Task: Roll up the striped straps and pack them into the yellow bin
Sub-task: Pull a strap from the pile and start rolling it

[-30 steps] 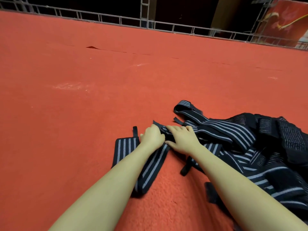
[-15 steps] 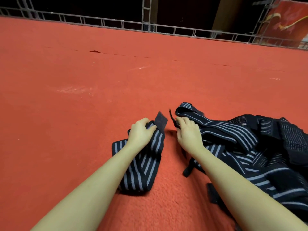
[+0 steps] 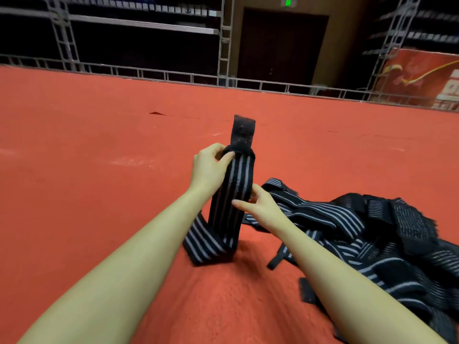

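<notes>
On a wide red carpeted floor (image 3: 99,194), a person holds one black strap with grey stripes (image 3: 229,194) upright between bare forearms. The left hand (image 3: 211,165) grips the strap near its top, thumb pressed on the striped face and fingers curled round the far side; just above that grip, a plain black tab (image 3: 244,131) at the strap's end stands straight up. The right hand (image 3: 258,206) meets the same strap lower down at its right edge, thumb laid across the front and fingers behind it, pinching the band. Below both hands the strap hangs to the floor, where its lower length folds back on itself and lies flat toward the left. To the right, touching the floor and close beside the right forearm, sprawls a loose heap of more striped straps (image 3: 360,232), tangled and unrolled, with a few black ends trailing toward the viewer. A low metal railing (image 3: 173,75) lines the far edge of the carpet, with a dark doorway (image 3: 280,45) behind it and a red banner (image 3: 422,78) at far right.
</notes>
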### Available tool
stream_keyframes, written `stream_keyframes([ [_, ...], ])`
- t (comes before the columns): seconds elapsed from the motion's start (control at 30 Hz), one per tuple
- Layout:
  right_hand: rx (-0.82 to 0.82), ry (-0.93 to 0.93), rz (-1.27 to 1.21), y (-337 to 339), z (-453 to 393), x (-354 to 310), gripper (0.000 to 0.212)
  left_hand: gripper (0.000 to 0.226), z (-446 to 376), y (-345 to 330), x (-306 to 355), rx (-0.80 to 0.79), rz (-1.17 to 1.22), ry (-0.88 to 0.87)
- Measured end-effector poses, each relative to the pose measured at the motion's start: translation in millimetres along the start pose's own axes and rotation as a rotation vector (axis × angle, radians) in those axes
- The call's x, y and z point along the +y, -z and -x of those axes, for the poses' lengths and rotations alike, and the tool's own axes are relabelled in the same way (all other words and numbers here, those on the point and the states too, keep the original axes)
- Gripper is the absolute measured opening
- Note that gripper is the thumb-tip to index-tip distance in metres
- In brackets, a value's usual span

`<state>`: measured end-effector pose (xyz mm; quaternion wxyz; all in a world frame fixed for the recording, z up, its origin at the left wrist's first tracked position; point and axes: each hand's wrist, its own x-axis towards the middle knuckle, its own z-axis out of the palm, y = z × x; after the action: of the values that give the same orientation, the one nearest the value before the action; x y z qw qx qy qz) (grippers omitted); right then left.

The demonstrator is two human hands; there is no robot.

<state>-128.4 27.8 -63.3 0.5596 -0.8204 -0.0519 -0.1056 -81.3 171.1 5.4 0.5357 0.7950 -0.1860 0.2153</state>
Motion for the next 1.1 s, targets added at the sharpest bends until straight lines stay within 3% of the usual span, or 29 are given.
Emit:
stream_keyframes([
  [0.1,0.06,0.054,0.1,0,6,-7,0.025,0.018,-4,11,26,0.055,0.031,-0.037],
  [0.2,0.129,0.058,0.035,4,14,-25,0.017,0.016,-5,22,46,0.095,0.004,-0.066],
  [0.27,0.141,0.089,0.01,8,20,-44,0.014,0.007,-4,28,57,0.094,-0.047,-0.105],
  [0.37,0.175,0.172,0.049,16,27,-70,0.011,0.012,-4,38,71,0.115,-0.195,-0.145],
  [0.47,0.119,0.206,0.007,20,39,-92,0.01,0.011,-2,50,85,0.147,-0.319,-0.148],
  [0.57,-0.037,0.172,-0.074,19,57,-108,0.008,0.011,1,56,95,0.116,-0.439,-0.138],
  [0.67,-0.068,0.157,0.107,17,59,-102,0.015,0.016,8,53,87,-0.007,-0.53,-0.059],
  [0.83,0.016,0.12,0.538,4,53,-54,0.023,0.006,20,37,42,-0.085,-0.455,0.078],
  [0.93,0.097,0.203,0.562,-8,53,-26,0.035,0.008,21,23,8,-0.08,-0.361,0.155],
  [1.03,-0.013,0.256,0.6,-23,48,-6,0.022,0.009,18,12,-18,-0.057,-0.196,0.19],
  [1.1,-0.116,0.19,0.665,-37,42,9,0.025,0.009,14,5,-36,-0.075,-0.161,0.201],
])
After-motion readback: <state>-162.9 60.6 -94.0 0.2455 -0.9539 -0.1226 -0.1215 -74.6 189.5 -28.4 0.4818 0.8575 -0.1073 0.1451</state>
